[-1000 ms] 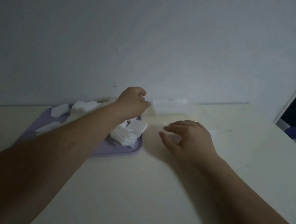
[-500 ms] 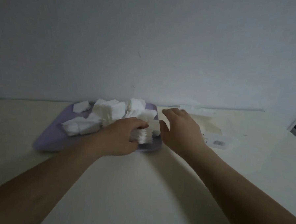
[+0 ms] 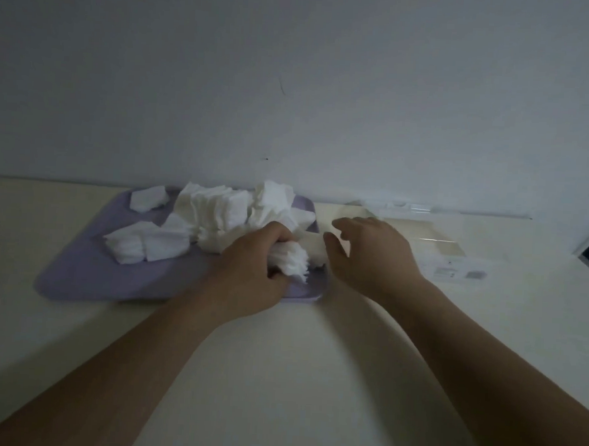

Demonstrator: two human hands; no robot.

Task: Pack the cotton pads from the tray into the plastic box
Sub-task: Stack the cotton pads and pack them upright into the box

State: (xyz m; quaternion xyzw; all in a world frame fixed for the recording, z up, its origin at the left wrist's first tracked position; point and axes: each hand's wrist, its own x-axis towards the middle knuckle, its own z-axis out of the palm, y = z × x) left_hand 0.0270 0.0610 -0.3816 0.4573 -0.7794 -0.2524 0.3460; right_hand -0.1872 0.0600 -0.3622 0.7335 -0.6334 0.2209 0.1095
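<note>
1. A white label [image 3: 457, 274] sits on the clear plastic box [image 3: 439, 237], right of the purple tray [image 3: 88, 280]; its print is too blurred to read.
2. The left hand [image 3: 253, 271] clenches a bunch of cotton pads [image 3: 292, 262] at the tray's near right corner.
3. The right hand [image 3: 369, 257] hovers between tray and box, fingers loosely curled, holding nothing.

A second ago the left hand [image 3: 249, 271] was a fist past the far right corner of the lilac plastic tray [image 3: 78, 279], next to the clear plastic box [image 3: 422, 236]. It has since come back to the tray's near right corner and now grips a fanned bunch of white square cotton pads [image 3: 293, 260]. The right hand [image 3: 369, 257] has left the pale worktop [image 3: 278, 375] in front of the box and moved left, its loosely curled fingers [image 3: 358, 222] now just beside the tray's right edge and the bunch.
</note>
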